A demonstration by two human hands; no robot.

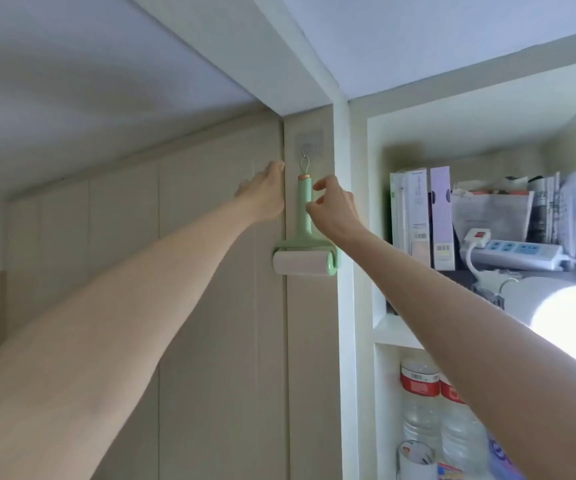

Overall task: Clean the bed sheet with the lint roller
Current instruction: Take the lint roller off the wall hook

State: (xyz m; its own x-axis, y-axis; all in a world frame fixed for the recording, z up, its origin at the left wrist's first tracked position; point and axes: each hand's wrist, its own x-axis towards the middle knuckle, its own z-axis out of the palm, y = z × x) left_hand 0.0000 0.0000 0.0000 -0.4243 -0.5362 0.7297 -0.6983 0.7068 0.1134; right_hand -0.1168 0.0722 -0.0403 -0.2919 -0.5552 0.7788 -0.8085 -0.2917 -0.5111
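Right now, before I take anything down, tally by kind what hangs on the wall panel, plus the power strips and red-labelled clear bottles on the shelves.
Lint roller: 1
Wall hook: 1
Power strip: 1
Red-labelled bottles: 2
Total: 5

Green lint roller [304,233] hangs handle-up on hook [304,154].

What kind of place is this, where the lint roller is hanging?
Probably a home bedroom or storage nook: a green lint roller hangs from a stick-on hook on a wood-panelled wall, beside a white built-in shelf holding boxes, a power strip and water bottles.
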